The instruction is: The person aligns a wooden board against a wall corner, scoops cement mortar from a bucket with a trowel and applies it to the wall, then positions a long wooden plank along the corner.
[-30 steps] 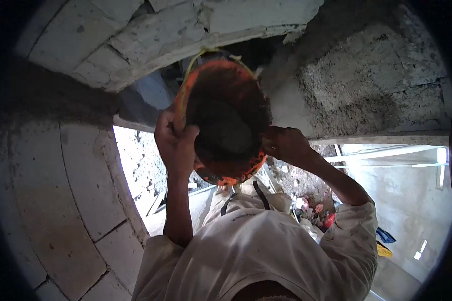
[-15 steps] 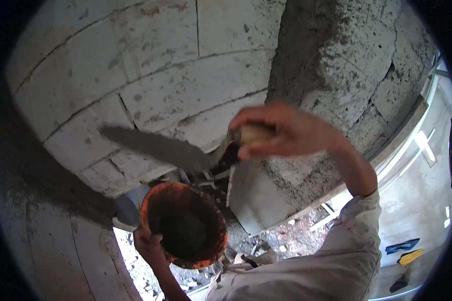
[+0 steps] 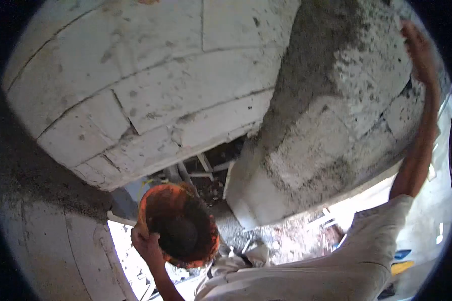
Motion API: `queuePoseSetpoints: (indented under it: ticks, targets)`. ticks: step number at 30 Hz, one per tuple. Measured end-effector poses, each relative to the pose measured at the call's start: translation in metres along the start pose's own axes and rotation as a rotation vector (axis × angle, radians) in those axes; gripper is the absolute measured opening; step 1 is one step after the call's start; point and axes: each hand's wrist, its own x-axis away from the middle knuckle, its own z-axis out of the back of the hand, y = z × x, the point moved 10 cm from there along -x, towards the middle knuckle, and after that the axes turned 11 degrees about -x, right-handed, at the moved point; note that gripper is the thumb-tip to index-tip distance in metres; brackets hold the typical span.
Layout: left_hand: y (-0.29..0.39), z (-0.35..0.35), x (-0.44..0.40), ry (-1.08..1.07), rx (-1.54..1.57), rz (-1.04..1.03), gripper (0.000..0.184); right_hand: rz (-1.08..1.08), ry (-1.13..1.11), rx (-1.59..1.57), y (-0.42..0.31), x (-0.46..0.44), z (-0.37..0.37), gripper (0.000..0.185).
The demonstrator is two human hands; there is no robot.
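Observation:
My left hand [image 3: 146, 244] grips the near-left rim of an orange bucket [image 3: 213, 240], thumb over the edge. The bucket is tilted, its inside coated with dark grey mortar [image 3: 183, 233]. High at the right, my right hand [image 3: 418, 52] is reached up against the rough block wall [image 3: 371, 75]. Its fingers are blurred and turned away. The trowel it held half a second ago is hidden or beyond the view's edge. A band of wet grey mortar [image 3: 306, 75] runs down the wall to the left of this hand.
Pale block wall [image 3: 160, 90] fills the upper left, with another wall section [image 3: 50, 241] at lower left. Rubble and wood scraps [image 3: 203, 168] show through the gap below. Blue and yellow items [image 3: 402, 266] lie at far right.
My right hand has swung from above the bucket up and right to the wall, and the trowel has gone out of sight. My left hand still holds the bucket, shifted slightly left.

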Motion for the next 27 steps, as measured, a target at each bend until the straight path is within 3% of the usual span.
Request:
queuePoseSetpoints:
  ticks: [2,4,6,7,8,9,10,11,12,13,15,17,19,23,26,27]
  targets:
    - [0.002,-0.023,0.003,-0.072,-0.011,0.016,0.038,0.293,-0.042,0.069,-0.027,0.022,0.016,0.057]
    - [0.0,-0.045,0.002,-0.164,-0.017,0.006,0.039,-0.321,-0.751,-0.114,-0.126,0.096,-0.027,0.074]
    - [0.005,-0.054,0.007,-0.114,-0.169,-0.014,0.038,0.054,-0.478,0.02,-0.07,0.157,-0.092,0.05]
    - [-0.006,-0.063,0.012,-0.179,-0.027,0.043,0.036,-0.015,-0.571,-0.273,-0.102,0.217,-0.133,0.036]
    - [0.003,-0.07,0.019,-0.201,-0.149,0.109,0.032,-0.082,-0.73,0.011,-0.12,0.274,-0.174,0.034]
    - [-0.002,-0.076,0.022,-0.228,-0.106,0.06,0.03,0.119,-0.716,-0.127,-0.138,0.327,-0.209,0.028]
    - [-0.003,-0.084,0.021,-0.245,-0.044,-0.005,0.029,0.147,-0.936,-0.049,-0.152,0.38,-0.246,0.022]
    - [-0.003,-0.092,0.021,-0.247,-0.038,-0.002,0.029,0.202,-1.049,0.044,-0.163,0.432,-0.281,0.021]
    - [0.01,-0.098,0.026,-0.252,-0.039,-0.105,0.027,0.243,-0.92,-0.033,-0.174,0.469,-0.292,0.018]
    - [0.022,-0.102,0.031,-0.263,-0.047,-0.207,0.025,0.237,-0.965,-0.04,-0.195,0.487,-0.301,0.022]
    - [0.029,-0.112,0.039,-0.309,-0.07,-0.208,0.024,0.197,-1.038,-0.069,-0.219,0.521,-0.318,0.027]
    - [0.038,-0.123,0.05,-0.356,-0.096,-0.2,0.023,0.356,-0.833,0.025,-0.234,0.527,-0.326,0.035]
    - [0.073,-0.122,0.066,-0.32,-0.079,-0.445,0.022,0.321,-0.948,0.044,-0.237,0.544,-0.345,0.039]
    - [0.057,-0.123,0.079,-0.463,0.001,-0.266,0.02,0.269,-1.079,-0.057,-0.261,0.593,-0.35,0.035]
    - [0.062,-0.12,0.089,-0.515,-0.009,-0.404,0.03,-0.076,-1.211,-0.327,-0.257,0.635,-0.357,0.018]
    - [0.059,-0.118,0.088,-0.515,0.069,-0.326,0.025,-0.127,-1.282,-0.315,-0.257,0.636,-0.352,0.018]
